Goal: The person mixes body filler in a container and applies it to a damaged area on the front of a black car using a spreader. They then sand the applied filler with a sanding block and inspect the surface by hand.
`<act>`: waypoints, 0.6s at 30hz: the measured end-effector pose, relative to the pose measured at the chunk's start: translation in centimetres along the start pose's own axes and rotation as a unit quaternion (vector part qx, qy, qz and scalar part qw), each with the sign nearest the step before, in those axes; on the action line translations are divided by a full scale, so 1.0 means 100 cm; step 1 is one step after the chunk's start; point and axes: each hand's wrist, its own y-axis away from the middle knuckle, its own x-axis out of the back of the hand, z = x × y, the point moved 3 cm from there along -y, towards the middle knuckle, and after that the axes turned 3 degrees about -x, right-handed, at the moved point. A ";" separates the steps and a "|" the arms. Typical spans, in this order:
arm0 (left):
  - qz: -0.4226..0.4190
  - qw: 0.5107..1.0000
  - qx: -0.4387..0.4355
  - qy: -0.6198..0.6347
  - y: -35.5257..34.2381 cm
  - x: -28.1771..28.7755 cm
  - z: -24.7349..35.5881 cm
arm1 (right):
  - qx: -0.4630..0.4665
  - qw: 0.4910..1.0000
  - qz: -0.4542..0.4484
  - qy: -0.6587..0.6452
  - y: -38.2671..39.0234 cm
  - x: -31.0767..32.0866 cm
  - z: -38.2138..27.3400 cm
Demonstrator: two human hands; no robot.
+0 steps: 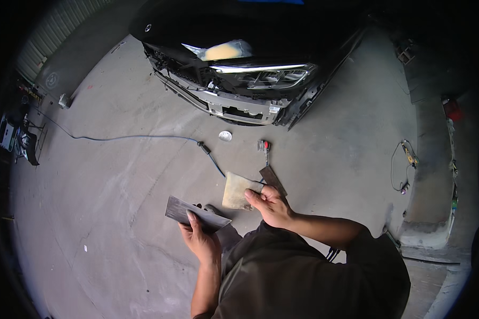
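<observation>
Sheets in both hands right now: the left hand (201,240) pinches a dark grey sheet (196,213) by its near edge, thumb on top, fingers closed under it, low and left of the middle of the frame, while the right hand (271,204) grips a tan sheet (236,190) at its right edge plus what looks like a second dark strip (273,181) poking out past the knuckles, just right of centre. Biggest risk, I'd say, is that the right hand is juggling two things with one pinch, so either could slip and land on the gritty concrete floor (117,212). Both sheets are held only by an edge and sag a bit, so they could fold or crease. Underfoot, the blue cable (138,137) snakes in from the left and ends right beside the tan sheet, an easy trip. A red-handled tool (265,147) and a small white disc (225,135) lie just ahead, between the hands and the stripped front of the black car (239,85). Open room is mostly lower left; the right has a raised kerb (431,234) and more cord (402,170).
</observation>
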 end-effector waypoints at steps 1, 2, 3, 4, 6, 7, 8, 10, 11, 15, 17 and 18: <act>0.023 0.998 0.044 0.047 -0.019 -0.007 0.002 | -0.063 0.991 0.066 -0.099 -0.012 -0.015 0.003; 0.023 0.994 0.073 0.073 -0.034 -0.017 0.004 | -0.075 0.981 0.142 -0.106 -0.020 -0.033 0.002; 0.013 0.993 0.094 0.075 -0.052 -0.023 0.010 | -0.040 0.976 0.166 -0.136 -0.025 -0.051 -0.004; 0.025 0.991 0.115 0.063 -0.068 -0.026 0.017 | -0.029 0.980 0.165 -0.106 -0.033 -0.065 -0.008; 0.006 0.993 0.108 0.052 -0.105 -0.032 0.031 | 0.040 0.981 0.185 -0.052 -0.055 -0.094 -0.016; -0.006 0.995 0.092 0.039 -0.123 -0.034 0.037 | 0.038 0.991 0.132 0.005 -0.064 -0.102 -0.021; -0.018 0.997 0.077 0.024 -0.136 -0.037 0.043 | 0.058 0.989 0.138 -0.014 -0.075 -0.112 -0.025; -0.012 0.998 0.052 0.013 -0.158 -0.035 0.049 | 0.096 0.990 0.101 -0.004 -0.098 -0.123 -0.028; -0.011 0.999 0.035 0.014 -0.168 -0.036 0.052 | 0.115 0.989 0.091 0.027 -0.111 -0.124 -0.031; -0.012 0.999 -0.034 0.002 -0.201 -0.034 0.052 | 0.158 0.985 0.020 0.067 -0.158 -0.132 -0.031; -0.038 0.997 -0.032 -0.055 -0.223 -0.025 0.047 | 0.089 0.980 -0.105 0.145 -0.179 -0.121 -0.025; -0.076 0.988 -0.066 -0.121 -0.231 -0.024 0.045 | 0.085 0.974 -0.125 0.171 -0.194 -0.116 -0.023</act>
